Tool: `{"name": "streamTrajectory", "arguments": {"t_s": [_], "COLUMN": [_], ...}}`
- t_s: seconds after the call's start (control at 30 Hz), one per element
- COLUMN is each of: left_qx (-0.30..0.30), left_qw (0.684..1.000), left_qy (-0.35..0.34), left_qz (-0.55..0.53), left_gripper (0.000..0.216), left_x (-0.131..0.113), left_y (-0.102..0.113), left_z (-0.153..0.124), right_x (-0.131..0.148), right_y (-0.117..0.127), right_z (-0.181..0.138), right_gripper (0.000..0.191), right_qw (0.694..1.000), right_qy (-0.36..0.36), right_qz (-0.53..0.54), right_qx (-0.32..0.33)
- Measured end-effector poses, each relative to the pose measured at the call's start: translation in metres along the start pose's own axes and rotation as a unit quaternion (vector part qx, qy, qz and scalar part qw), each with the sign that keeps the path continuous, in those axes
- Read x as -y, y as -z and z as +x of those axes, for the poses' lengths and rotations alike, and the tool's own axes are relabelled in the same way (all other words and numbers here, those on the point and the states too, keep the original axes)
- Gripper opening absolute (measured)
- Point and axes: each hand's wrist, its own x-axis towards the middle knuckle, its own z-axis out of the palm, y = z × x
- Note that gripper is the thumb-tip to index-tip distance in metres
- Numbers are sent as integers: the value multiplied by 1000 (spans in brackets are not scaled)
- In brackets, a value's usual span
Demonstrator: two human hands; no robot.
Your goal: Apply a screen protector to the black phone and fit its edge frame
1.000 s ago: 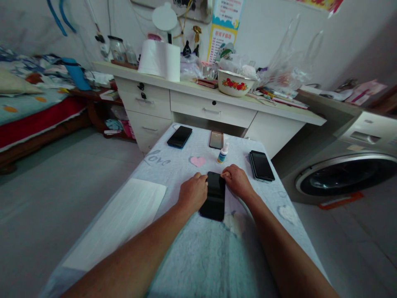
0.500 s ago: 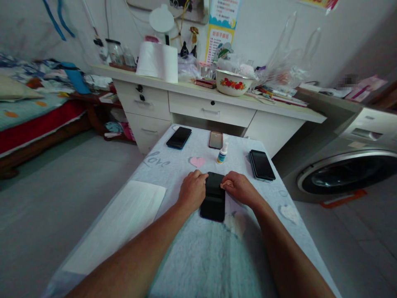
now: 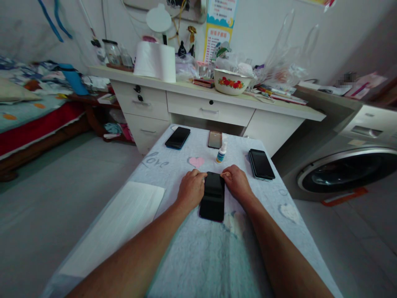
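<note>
A black smartphone lies screen up on the cloth-covered table, its long side pointing away from me. My left hand is closed against its upper left edge, thumb and fingertips on the rim. At the upper right edge is my right hand, fingers curled and pressed together; whatever they may pinch is too small to make out. Just beyond the phone stands a small white bottle with a blue and yellow label. Behind the bottle lies a phone case with a brownish rim.
Another phone lies at the table's far left, and stacked phones sit at the right. A white sheet covers part of the left side. Beyond are a white desk with a flowered bowl and a washing machine.
My right hand has moved slightly away from me, from over the phone's right side to its upper right corner. My left hand keeps its place at the edge. The view has shifted slightly.
</note>
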Motion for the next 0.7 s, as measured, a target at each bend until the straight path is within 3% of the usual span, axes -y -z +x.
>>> {"name": "streamTrajectory", "arguments": {"t_s": [0.37, 0.7], "left_qx": [3, 13], "left_qw": [1000, 1000], "left_qy": [5, 16], "left_qz": [7, 8], "left_gripper": [29, 27], "left_x": [1, -1], "left_y": [-1, 1], "left_z": [1, 1], "right_x": [5, 13], "right_y": [8, 1], "right_z": [-12, 7], "right_gripper": [13, 16], "right_qw": [997, 998], "right_qy": [45, 23], "right_qz": [6, -35], "right_qx": [57, 40]}}
